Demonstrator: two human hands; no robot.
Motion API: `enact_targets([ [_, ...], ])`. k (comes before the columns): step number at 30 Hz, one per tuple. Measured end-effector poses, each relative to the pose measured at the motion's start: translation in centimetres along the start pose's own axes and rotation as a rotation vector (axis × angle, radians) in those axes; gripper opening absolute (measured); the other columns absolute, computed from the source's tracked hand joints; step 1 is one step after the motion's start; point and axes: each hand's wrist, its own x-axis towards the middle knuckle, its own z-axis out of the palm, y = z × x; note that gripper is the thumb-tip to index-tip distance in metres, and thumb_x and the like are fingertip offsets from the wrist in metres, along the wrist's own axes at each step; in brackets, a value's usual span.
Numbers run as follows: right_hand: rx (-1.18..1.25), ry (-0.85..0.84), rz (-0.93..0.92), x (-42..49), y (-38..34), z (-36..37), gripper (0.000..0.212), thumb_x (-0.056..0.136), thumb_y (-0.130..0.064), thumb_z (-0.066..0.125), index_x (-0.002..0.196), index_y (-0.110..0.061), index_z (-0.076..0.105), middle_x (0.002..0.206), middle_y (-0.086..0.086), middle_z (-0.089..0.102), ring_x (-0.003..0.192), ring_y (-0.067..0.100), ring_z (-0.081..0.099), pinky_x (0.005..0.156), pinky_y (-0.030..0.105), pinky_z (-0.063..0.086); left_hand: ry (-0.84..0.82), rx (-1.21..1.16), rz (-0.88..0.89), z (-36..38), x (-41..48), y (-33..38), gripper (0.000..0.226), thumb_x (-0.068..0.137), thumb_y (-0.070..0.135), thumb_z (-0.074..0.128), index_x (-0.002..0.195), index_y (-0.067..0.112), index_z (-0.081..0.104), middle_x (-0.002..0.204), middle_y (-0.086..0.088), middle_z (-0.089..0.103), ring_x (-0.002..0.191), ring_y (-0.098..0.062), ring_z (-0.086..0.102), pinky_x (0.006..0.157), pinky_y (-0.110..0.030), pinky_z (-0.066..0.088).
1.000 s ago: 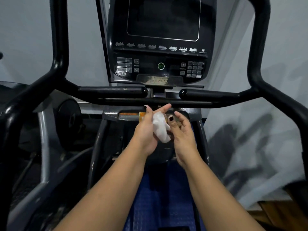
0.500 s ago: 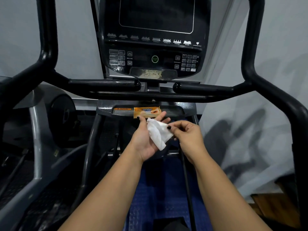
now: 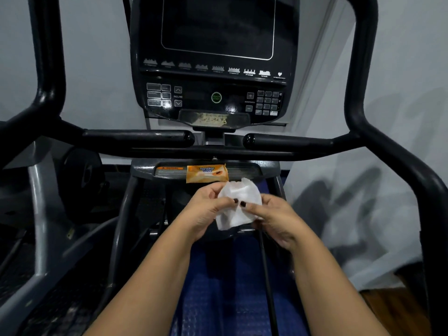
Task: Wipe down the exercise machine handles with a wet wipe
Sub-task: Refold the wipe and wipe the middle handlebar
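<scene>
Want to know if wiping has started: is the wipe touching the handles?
Apart. The head view shows the wipe pinched between left hand and right hand, below the handles with a plain gap.

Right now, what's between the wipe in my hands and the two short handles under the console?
In the head view, the orange wipe packet lies on the grey ledge, just above the wipe; a black crossbar runs below the handles.

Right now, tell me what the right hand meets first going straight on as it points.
The right hand points left at the left hand; past the wet wipe both pinch, it likely meets that first.
</scene>
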Motion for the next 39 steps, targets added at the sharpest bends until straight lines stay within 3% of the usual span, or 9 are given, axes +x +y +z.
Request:
enact_targets([
  [4, 0.075, -0.079, 0.046, 0.5, -0.1, -1.8, 0.032, 0.081, -0.001, 0.072, 0.112, -0.001, 0.066, 0.103, 0.017, 0.073, 0.089, 0.024, 0.07, 0.075, 0.033, 0.057, -0.123, 0.162, -0.042, 0.2, 0.9, 0.9, 0.043, 0.082, -0.012, 0.061, 0.117, 0.014, 0.067, 0.11, -0.011, 0.072, 0.104, -0.026, 0.069, 0.091, -0.038, 0.055],
  [7, 0.145, -0.011, 0.04, 1.3, -0.2, -2.8, 0.034, 0.081, 0.004, 0.069, 0.115, 0.002, 0.063, 0.105, 0.018, 0.072, 0.088, 0.025, 0.07, 0.065, 0.03, 0.056, 0.009, 0.207, -0.02, 0.6, 2.1, 1.3, 0.04, 0.082, -0.012, 0.063, 0.106, 0.019, 0.071, 0.11, -0.01, 0.071, 0.1, -0.023, 0.069, 0.082, -0.033, 0.057],
  [13, 0.51, 0.458, -0.022, 3.4, -0.8, -7.0, 0.017, 0.094, 0.005, 0.053, 0.109, -0.003, 0.056, 0.108, 0.019, 0.065, 0.088, 0.028, 0.066, 0.056, 0.034, 0.06, 0.063, 0.316, 0.079, 1.3, 2.8, 4.9, 0.027, 0.091, -0.006, 0.058, 0.102, 0.017, 0.067, 0.103, -0.008, 0.069, 0.084, -0.014, 0.066, 0.072, -0.023, 0.053],
  [19, 0.572, 0.814, -0.216, 5.6, -2.8, -10.2, 0.039, 0.097, 0.001, 0.052, 0.135, 0.0, 0.044, 0.119, 0.013, 0.055, 0.105, 0.024, 0.057, 0.098, 0.041, 0.05, 0.202, 0.563, 0.422, 2.1, 1.9, 12.2, 0.024, 0.089, -0.006, 0.057, 0.095, 0.013, 0.071, 0.086, -0.003, 0.072, 0.072, -0.009, 0.065, 0.07, -0.025, 0.054],
  [22, 0.535, 0.788, -0.281, 6.9, -4.8, -10.7, 0.018, 0.095, 0.004, 0.052, 0.108, -0.009, 0.054, 0.096, 0.001, 0.061, 0.09, 0.012, 0.06, 0.08, 0.021, 0.052, 0.332, 0.807, 0.57, 0.8, 3.0, 15.3, 0.018, 0.089, 0.005, 0.061, 0.097, 0.018, 0.071, 0.086, 0.005, 0.069, 0.078, -0.008, 0.064, 0.073, -0.027, 0.055],
  [27, 0.575, 0.688, -0.331, 8.8, -5.2, -10.9, 0.034, 0.079, 0.017, 0.039, 0.076, -0.015, 0.049, 0.068, -0.003, 0.052, 0.065, 0.007, 0.051, 0.068, 0.017, 0.043, 0.4, 1.136, 0.493, -2.3, 6.3, 15.5, 0.018, 0.091, 0.015, 0.058, 0.102, 0.026, 0.068, 0.09, 0.011, 0.065, 0.088, -0.012, 0.061, 0.081, -0.04, 0.054],
  [30, 0.691, 0.632, -0.396, 9.0, -4.0, -12.1, 0.031, 0.054, 0.011, 0.034, 0.072, -0.009, 0.05, 0.065, 0.001, 0.057, 0.068, 0.016, 0.055, 0.07, 0.024, 0.045, 0.397, 1.146, 0.411, -3.0, 7.4, 14.0, 0.016, 0.089, 0.019, 0.06, 0.097, 0.032, 0.066, 0.092, 0.012, 0.065, 0.091, -0.011, 0.06, 0.082, -0.041, 0.055],
  [34, 0.75, 0.714, -0.389, 9.8, -4.4, -13.4, 0.043, 0.087, 0.018, 0.026, 0.082, -0.015, 0.054, 0.071, -0.001, 0.059, 0.062, 0.009, 0.057, 0.055, 0.018, 0.049, 0.407, 1.184, 0.441, -3.2, 8.3, 13.6, 0.013, 0.086, 0.026, 0.062, 0.095, 0.034, 0.064, 0.09, 0.016, 0.063, 0.097, -0.009, 0.055, 0.082, -0.04, 0.052],
  [39, 0.555, 0.585, -0.399, 11.3, -3.7, -14.5, 0.04, 0.081, 0.021, 0.047, 0.094, -0.016, 0.054, 0.072, -0.002, 0.055, 0.071, 0.017, 0.058, 0.058, 0.027, 0.054, 0.443, 1.241, 0.451, -3.4, 8.6, 13.4, 0.009, 0.086, 0.029, 0.063, 0.094, 0.032, 0.065, 0.09, 0.015, 0.063, 0.099, -0.013, 0.055, 0.082, -0.04, 0.052],
])
